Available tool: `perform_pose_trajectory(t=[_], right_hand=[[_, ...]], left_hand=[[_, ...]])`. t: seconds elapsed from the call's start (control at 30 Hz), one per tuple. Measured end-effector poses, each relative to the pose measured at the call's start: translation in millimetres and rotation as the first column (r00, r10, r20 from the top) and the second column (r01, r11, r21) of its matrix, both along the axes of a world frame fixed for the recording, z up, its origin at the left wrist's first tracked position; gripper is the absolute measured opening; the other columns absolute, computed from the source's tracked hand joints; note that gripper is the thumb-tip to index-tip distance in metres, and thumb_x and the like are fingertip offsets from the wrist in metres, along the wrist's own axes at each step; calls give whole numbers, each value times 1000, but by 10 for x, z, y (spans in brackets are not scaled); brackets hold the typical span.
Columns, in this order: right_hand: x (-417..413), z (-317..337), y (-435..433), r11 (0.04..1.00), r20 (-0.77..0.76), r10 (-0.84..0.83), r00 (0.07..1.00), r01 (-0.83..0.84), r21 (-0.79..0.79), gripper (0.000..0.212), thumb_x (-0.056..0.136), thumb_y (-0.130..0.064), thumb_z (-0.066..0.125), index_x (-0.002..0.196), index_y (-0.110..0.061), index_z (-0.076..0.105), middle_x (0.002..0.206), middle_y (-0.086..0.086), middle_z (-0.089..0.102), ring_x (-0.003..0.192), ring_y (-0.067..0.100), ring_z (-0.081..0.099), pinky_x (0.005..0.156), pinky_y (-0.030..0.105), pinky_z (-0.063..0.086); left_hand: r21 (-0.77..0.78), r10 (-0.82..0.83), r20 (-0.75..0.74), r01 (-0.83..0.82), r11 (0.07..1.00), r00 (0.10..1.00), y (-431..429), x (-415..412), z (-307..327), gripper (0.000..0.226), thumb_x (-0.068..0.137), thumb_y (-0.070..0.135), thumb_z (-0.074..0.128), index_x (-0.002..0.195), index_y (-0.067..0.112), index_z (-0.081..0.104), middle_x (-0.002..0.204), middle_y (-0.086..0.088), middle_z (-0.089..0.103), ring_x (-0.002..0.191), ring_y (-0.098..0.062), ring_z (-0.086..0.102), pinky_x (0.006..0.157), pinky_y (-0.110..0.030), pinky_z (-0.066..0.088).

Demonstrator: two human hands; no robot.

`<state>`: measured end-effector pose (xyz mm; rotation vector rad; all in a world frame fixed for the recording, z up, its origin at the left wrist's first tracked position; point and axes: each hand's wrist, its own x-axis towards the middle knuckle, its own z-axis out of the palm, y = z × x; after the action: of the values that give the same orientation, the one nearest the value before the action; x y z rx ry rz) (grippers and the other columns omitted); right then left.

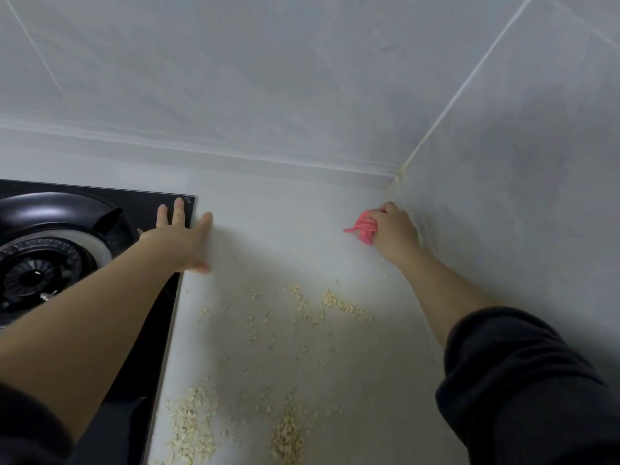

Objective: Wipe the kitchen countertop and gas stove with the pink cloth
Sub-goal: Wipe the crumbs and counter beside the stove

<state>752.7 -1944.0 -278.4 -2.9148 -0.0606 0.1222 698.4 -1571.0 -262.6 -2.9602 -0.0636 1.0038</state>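
Left hand [183,241]: fingers [178,211] straight and spread, flat across stove's [141,203] right edge and tabletop [275,209]. Right hand [394,229]: fingers [385,209] curled tight on the bunched pink cloth [364,228], on tabletop well right of stove, by wall corner. Stove glossy black glass. Tabletop matte white, with pale flakes [335,303] scattered on it.

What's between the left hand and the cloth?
Only bare countertop between left hand and cloth, in the head view; the flakes lie nearer the camera.

The right sleeve [523,380], lower right, is dark and bunched above a bare forearm; the left sleeve [27,427], lower left, matches.
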Motion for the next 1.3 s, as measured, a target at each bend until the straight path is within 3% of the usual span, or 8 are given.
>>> perform_pose_trajectory(t=[0.23, 0.4, 0.53, 0.63, 0.83, 1.1, 1.23, 1.3], right_hand=[[-1191, -17, 17, 998, -116, -31, 993, 25, -55, 26, 85, -28, 56, 108, -39, 57, 109, -12, 41, 85, 17, 56, 75, 35, 54], [-1526, 53, 314, 990, -231, -20, 973, 53, 135, 19, 89, -20, 50, 98, -29, 64, 111, -9, 44, 87, 17, 56, 78, 32, 49], [-1440, 314, 359, 957, -263, -32, 964, 105, 270, 30, 94, -17, 42, 78, -22, 67, 94, 9, 68, 51, 14, 57, 50, 31, 47], [-1196, 487, 200, 944, -106, -226, 968, 244, 223, 30, 94, -16, 40, 101, -26, 67, 99, 9, 54, 37, 18, 60, 39, 25, 46], [-990, 191, 177, 921, -122, -375, 919, 384, 62, 41, 88, -8, 47, 124, -26, 55, 127, 7, 42, 83, 28, 59, 61, 27, 49], [-1224, 33, 593, 937, -258, 206, 944, -114, 331, 36, 87, -3, 46, 108, -22, 68, 124, -1, 55, 108, 18, 59, 88, 29, 51], [-951, 291, 499, 944, -86, -113, 990, 134, 301, 37, 89, -6, 44, 117, -28, 58, 118, -6, 41, 61, 13, 66, 48, 26, 54], [-869, 277, 585, 955, -70, -216, 974, 226, 192, 51, 86, 0, 45, 129, -26, 51, 129, 0, 37, 80, 23, 66, 65, 34, 58]], left_hand=[[0, -22, -10, 22, 1000, 1000, -24, -50, -42, 104, 86, 52, 63, 150, 34, -16, 153, -14, -34, 143, -40, -21, 108, -62, 24], [86, -107, 57, 101, 991, 993, 27, -35, 2, 102, 81, 66, 57, 151, 33, -10, 157, -18, -19, 146, -42, -4, 103, -55, 35], [180, -243, 127, 219, 959, 962, 75, -135, 87, 95, 83, 75, 40, 151, 30, -7, 159, -18, 6, 141, -39, 26, 96, -47, 42], [109, -256, 215, 237, 965, 943, 53, -277, 108, 75, 94, 59, 36, 151, 21, 6, 153, -10, 26, 133, -30, 40, 95, -45, 46], [368, -455, 143, 380, 849, 879, 23, -769, 55, 60, 99, 30, 33, 152, 9, 13, 159, -9, 13, 147, -27, 10, 117, -49, 17], [491, -553, 53, 461, 739, 831, 258, -1106, 169, 83, 87, 53, 42, 153, 13, 12, 161, -11, -1, 148, -30, -10, 112, -62, 3], [489, -565, -64, 519, 701, 823, 331, -1162, 233, 108, 75, 69, 52, 154, 15, 2, 160, -11, -14, 144, -35, -21, 112, -63, -1], [495, -547, -103, 520, 696, 831, 318, -1174, 238, 123, 66, 77, 58, 153, 12, 0, 160, -11, -15, 143, -37, -23, 111, -62, -3]])
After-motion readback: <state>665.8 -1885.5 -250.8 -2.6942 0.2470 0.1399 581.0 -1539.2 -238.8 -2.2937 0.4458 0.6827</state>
